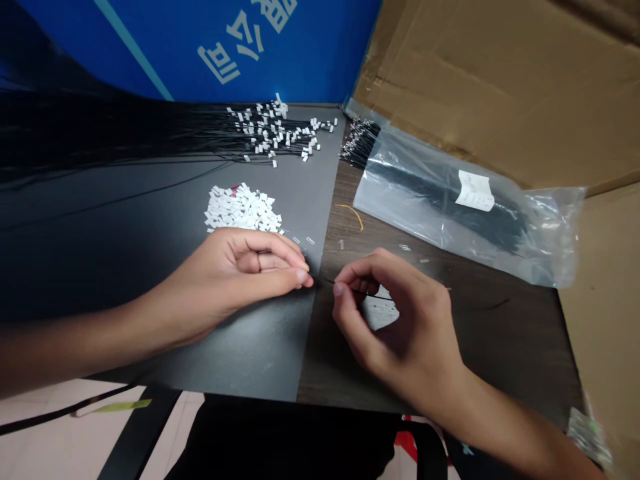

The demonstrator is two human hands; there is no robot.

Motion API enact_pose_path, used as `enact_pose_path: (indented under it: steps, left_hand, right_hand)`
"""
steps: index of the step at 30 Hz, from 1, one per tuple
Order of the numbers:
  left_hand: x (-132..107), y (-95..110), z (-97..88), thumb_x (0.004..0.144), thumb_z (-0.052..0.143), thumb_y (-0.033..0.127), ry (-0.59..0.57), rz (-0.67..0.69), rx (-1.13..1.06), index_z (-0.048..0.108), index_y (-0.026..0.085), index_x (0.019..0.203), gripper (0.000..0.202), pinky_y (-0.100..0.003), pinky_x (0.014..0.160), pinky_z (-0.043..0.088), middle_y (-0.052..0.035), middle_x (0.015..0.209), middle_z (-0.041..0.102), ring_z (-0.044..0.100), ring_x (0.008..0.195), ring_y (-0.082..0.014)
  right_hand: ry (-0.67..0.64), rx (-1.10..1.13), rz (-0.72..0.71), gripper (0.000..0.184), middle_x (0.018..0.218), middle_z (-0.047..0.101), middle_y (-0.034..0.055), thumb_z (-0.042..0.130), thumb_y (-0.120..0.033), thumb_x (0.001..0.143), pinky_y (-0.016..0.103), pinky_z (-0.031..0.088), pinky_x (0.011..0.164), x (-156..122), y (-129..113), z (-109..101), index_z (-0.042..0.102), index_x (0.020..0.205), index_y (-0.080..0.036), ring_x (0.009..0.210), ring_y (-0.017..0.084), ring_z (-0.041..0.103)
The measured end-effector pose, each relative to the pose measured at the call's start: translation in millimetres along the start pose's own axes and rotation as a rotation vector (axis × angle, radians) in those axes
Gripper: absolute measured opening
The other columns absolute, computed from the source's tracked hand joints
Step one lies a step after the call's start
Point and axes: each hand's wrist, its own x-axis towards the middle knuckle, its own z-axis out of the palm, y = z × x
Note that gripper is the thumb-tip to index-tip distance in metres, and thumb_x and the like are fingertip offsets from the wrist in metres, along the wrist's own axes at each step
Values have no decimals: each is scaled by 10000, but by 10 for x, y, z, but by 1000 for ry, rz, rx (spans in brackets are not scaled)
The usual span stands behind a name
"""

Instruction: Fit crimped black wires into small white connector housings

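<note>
My left hand (240, 273) rests on a dark mat (125, 220), its thumb and fingers pinched together at the tip; what they pinch is too small to make out. My right hand (395, 320) is just to the right, fingers curled, pinching a thin black wire (370, 295) whose end points toward the left fingertips. A small gap separates the two hands. A pile of small white plastic connectors (243, 208) lies just beyond my left hand.
Finished black wires with white connectors (275, 133) lie spread at the back of the mat. A clear plastic bag of black wires (450, 197) lies on the brown table (500, 313) at right. A yellow wire scrap (353, 213) lies nearby. Cardboard (500, 73) and a blue panel (200, 47) stand behind.
</note>
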Motion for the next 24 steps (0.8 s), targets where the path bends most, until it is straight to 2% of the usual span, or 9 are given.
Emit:
enact_pose_path:
  steps: [3,6,9,13,16,20,24]
  left_hand:
    - [-1,-30,4,843,1142,291,-74,1,-74,1023,294,851,119,-107,821,709,-40,1072,969,938,916,-152]
    - [-2,-53,12,890,1113,239,-135,38,-90,1035,324,884,116,-74,842,695,-16,1080,965,943,937,-128]
    - [-10,-37,18,902,1083,192,-179,57,-89,1043,338,900,151,-85,864,711,-11,1089,965,957,961,-140]
    - [-11,12,10,894,1066,140,-231,50,-101,1053,333,921,195,-160,918,762,-30,1135,975,979,985,-189]
    - [2,9,2,920,1063,147,-224,73,-132,1059,351,944,206,-155,903,761,-22,1101,966,969,958,-176]
    - [19,-29,2,938,1085,146,-202,114,-172,1068,348,982,208,-129,916,752,-37,1159,976,965,1024,-166]
    - [26,-28,-2,949,1114,172,-182,131,-161,1071,347,1003,188,-155,951,775,-47,1163,988,974,1053,-184]
  right_hand:
    - [-15,12,-23,120,908,799,8,767,-83,1069,265,636,749,-21,-3,34,797,1033,-194,788,142,755]
    - [-31,81,-14,122,942,831,13,794,-86,1095,265,648,783,-28,-20,48,817,1053,-198,820,145,780]
    - [-64,173,93,133,907,833,-6,826,-101,1081,257,618,748,6,-53,6,827,1005,-210,794,138,763]
    - [-148,387,318,148,868,855,-2,879,-151,1064,253,603,718,82,-74,-70,830,941,-218,791,153,779]
    - [-168,510,393,152,905,877,22,932,-198,1045,247,618,744,107,-57,-76,833,930,-209,843,165,819]
    - [-133,551,388,129,956,895,35,952,-206,1050,240,658,834,87,-35,-37,853,968,-199,900,163,837]
    - [-109,508,320,89,1010,908,41,929,-162,1040,227,677,880,60,-25,-19,868,985,-195,943,155,850]
